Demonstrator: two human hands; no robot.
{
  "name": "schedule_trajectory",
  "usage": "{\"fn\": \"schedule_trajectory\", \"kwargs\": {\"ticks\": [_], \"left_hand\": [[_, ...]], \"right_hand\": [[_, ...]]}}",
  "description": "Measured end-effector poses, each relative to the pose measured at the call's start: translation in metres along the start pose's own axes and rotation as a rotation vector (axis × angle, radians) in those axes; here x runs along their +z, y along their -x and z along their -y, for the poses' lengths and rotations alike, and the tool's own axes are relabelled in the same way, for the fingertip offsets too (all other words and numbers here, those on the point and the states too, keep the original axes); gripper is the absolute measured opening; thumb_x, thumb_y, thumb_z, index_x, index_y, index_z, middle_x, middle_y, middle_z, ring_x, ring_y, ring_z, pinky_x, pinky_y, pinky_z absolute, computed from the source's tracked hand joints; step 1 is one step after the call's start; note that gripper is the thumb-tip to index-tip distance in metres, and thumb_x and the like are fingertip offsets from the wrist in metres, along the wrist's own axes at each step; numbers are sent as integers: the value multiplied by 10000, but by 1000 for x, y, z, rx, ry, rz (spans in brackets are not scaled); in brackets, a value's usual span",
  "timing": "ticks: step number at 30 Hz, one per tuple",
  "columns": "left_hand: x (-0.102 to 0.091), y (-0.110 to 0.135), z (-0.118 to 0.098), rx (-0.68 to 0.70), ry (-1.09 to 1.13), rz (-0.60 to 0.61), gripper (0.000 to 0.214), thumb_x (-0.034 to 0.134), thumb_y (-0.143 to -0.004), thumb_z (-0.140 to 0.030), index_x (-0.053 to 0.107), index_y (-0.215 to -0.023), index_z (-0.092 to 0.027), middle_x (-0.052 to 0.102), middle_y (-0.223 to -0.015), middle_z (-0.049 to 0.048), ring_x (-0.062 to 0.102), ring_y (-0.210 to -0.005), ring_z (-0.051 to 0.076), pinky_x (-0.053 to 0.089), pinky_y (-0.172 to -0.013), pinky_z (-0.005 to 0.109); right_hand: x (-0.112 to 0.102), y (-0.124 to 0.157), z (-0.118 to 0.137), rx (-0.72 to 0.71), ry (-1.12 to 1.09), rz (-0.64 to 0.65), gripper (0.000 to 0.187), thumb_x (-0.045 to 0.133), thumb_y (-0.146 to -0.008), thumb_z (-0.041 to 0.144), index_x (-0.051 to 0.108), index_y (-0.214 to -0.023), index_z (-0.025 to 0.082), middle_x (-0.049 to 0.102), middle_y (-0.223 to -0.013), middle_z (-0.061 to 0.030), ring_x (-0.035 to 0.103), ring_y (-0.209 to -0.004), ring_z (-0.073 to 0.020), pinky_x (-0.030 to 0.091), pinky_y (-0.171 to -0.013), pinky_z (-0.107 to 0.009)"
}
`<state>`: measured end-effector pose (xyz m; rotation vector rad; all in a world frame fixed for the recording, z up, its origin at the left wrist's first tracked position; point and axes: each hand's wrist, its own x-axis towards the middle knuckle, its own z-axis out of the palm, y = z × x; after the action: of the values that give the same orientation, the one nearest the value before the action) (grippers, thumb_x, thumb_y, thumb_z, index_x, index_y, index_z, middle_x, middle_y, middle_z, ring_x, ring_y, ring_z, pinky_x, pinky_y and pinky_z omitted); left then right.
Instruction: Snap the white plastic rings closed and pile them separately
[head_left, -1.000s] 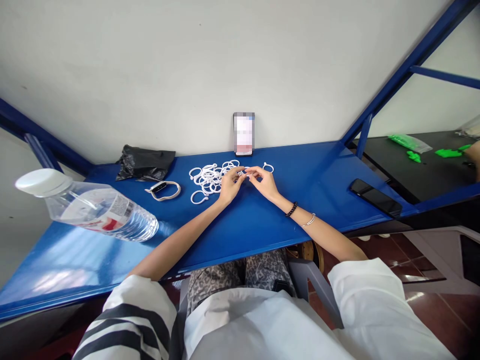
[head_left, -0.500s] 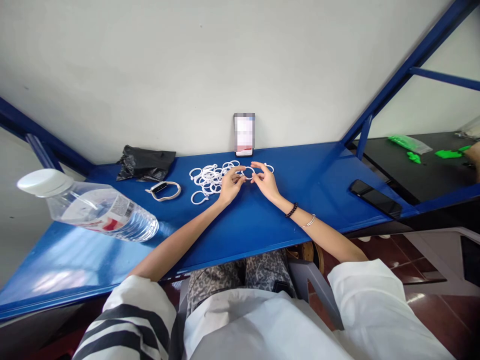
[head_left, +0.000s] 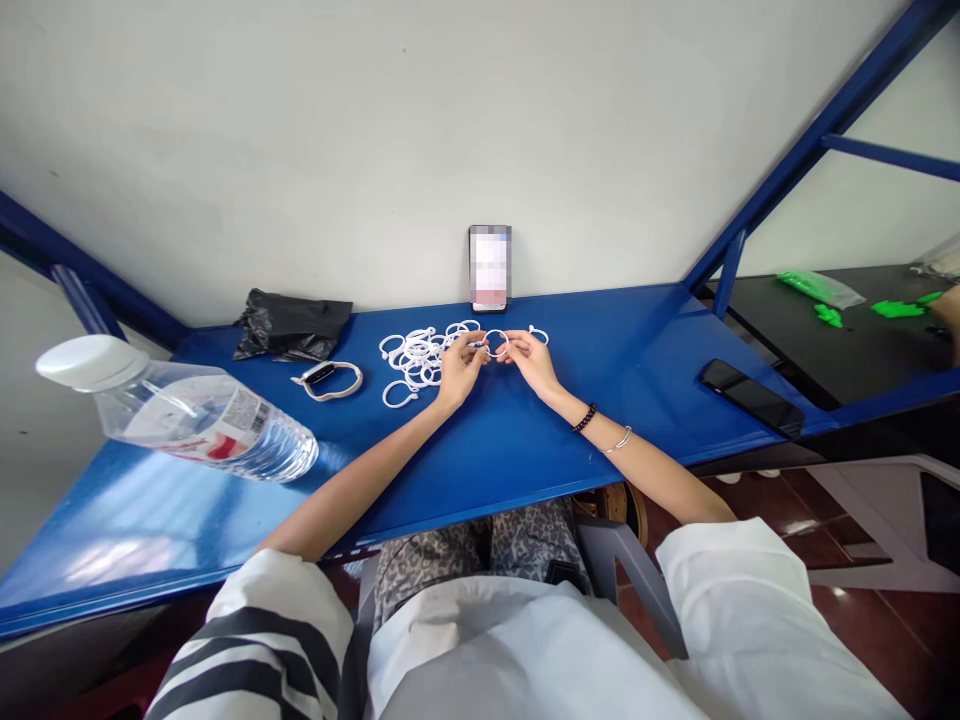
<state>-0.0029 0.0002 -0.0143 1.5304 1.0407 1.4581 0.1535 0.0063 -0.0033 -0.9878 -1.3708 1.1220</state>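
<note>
Between my two hands is a white plastic ring (head_left: 496,333), raised a little off the blue table. My left hand (head_left: 462,370) pinches its left side, and my right hand (head_left: 531,362) grips the right side with thumb and fingers. A pile of similar white rings (head_left: 417,352) with small knobs lies just left of my left hand, partly hidden by it. Behind my right hand, one more white ring (head_left: 540,336) rests on the table, partly covered by the fingers.
A phone (head_left: 490,268) leans upright on the wall. To the left are a black plastic bag (head_left: 292,325), a watch (head_left: 330,382) and a tall water bottle (head_left: 195,415). Another phone (head_left: 750,395) lies near the right edge. Green pieces (head_left: 896,308) lie on a black table beside a person's hand.
My right fingers have come down and closed onto the ring's right side. My left hand stays at the left side. The pile looks the same.
</note>
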Motion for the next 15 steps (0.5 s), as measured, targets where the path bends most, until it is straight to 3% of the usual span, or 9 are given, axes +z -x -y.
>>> {"fn": "schedule_trajectory", "kwargs": {"ticks": [11, 15], "left_hand": [[1, 1, -6, -34, 11, 1, 264, 653, -823, -343, 626, -1017, -165, 670, -978, 71, 643, -642, 103, 548, -607, 233], [2, 1, -7, -39, 10, -5, 278, 646, -838, -375, 625, -1015, -162, 654, -871, 47, 634, -619, 103, 543, -594, 234]], "right_hand": [[-1, -1, 2, 27, 6, -51, 385, 644, -778, 571, 615, -872, 199, 656, -772, -13, 639, -606, -117, 513, -603, -260], [-1, -1, 2, 20, -8, -72, 390, 646, -770, 573, 615, -870, 198, 646, -772, -8, 640, -614, -114, 513, -612, -258]]}}
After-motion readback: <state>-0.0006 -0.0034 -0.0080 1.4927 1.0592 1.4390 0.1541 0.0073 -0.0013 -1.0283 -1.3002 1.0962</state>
